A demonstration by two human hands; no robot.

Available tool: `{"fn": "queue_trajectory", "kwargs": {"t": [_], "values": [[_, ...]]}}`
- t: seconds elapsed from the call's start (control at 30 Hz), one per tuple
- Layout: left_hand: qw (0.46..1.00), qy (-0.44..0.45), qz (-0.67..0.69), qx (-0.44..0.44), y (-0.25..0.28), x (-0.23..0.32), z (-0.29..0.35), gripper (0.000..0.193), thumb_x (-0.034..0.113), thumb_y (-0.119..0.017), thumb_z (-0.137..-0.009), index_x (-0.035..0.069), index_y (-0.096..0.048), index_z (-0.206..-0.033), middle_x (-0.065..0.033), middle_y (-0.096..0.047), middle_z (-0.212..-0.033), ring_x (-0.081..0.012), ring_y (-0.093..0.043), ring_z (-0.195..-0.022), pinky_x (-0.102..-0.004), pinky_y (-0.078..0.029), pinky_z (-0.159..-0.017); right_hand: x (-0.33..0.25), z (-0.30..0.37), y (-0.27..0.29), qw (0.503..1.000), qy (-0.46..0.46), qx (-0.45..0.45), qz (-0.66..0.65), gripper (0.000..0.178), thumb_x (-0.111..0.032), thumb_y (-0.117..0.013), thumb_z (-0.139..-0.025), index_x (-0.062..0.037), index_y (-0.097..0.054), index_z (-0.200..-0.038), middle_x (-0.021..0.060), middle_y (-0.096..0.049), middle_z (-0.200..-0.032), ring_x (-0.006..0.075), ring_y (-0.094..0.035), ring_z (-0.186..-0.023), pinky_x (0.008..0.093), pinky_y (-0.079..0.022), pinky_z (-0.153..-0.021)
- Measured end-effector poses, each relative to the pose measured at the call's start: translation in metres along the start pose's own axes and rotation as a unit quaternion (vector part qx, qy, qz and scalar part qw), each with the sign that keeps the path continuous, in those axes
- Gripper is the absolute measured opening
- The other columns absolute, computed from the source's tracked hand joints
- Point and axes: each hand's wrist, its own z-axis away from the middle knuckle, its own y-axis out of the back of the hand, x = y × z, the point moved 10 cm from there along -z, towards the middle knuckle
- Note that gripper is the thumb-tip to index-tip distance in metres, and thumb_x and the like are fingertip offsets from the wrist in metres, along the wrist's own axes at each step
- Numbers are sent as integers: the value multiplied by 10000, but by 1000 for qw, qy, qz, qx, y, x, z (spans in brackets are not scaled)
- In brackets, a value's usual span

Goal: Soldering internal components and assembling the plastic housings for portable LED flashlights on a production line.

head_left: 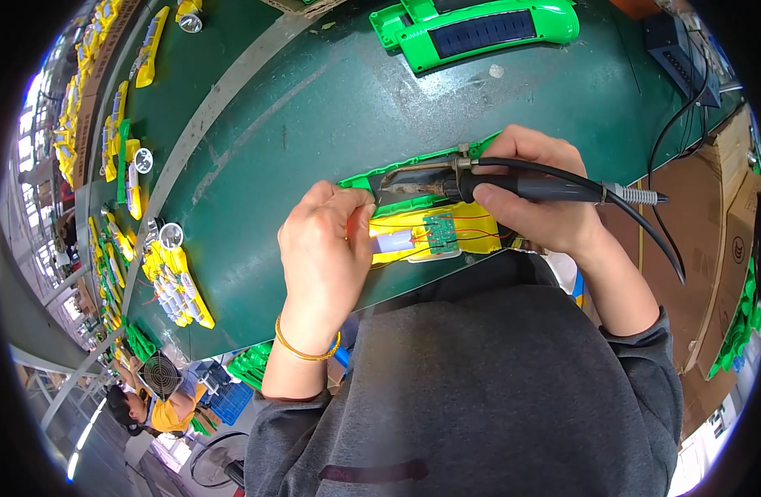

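Observation:
My right hand [554, 153] grips a soldering iron [546, 189] by its dark handle, with a thin metal feed tube fixed alongside. Its tip points left, over a green plastic casing half [413, 205] with a dark panel inside. My left hand [321, 240] has thumb and fingers pinched together at the casing's left end; what lies between them is hidden. Just below, a yellow casing half [480, 241] holds a green circuit board [441, 234], a pale purple battery cell [393, 242] and red and black wires.
Two green casings with a solar panel [482, 38] lie at the far edge of the green table [256, 166]. Yellow casings with batteries [177, 286] are grouped at left. A blue power unit [683, 62] stands far right, near cardboard [670, 248]. A co-worker [161, 410] sits lower left.

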Motion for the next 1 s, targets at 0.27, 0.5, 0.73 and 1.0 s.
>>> {"fn": "queue_trajectory", "kwargs": {"t": [0.27, 0.5, 0.73, 1.0], "values": [[999, -11, -52, 7, -2, 11, -6, 62, -16, -637, -710, 11, -638, -766, -146, -551, -725, -341, -567, -644, -418, -464, -603, -2, -2, 3, 1000, -4, -7, 16, 169, -96, -704, -722, -8, -592, -813, 18, -573, -726, 76, -503, -669, 238, -406, -599], [997, -10, -68, 16, -5, 15, -8, 50, -13, -631, -710, 17, -626, -749, -141, -533, -707, -334, -547, -633, -416, -448, -611, -3, -3, 1, 999, -8, -24, 31, 181, -105, -709, -715, -11, -602, -826, 35, -584, -725, 99, -516, -646, 257, -421, -590], [997, -11, -72, 12, -4, 19, -11, 38, 1, -631, -710, 17, -625, -744, -138, -532, -703, -329, -545, -631, -413, -445, -616, -3, -3, 8, 1000, -12, -18, 15, 169, -100, -701, -715, -6, -598, -811, 36, -577, -724, 104, -511, -648, 258, -415, -592], [997, -9, -73, 10, -6, 23, -14, 33, 2, -633, -709, 17, -622, -736, -137, -533, -702, -329, -547, -627, -413, -446, -609, -8, -4, 13, 999, 27, -13, 33, 158, -81, -692, -723, -3, -584, -808, 24, -576, -727, 78, -491, -647, 249, -401, -580]]}}
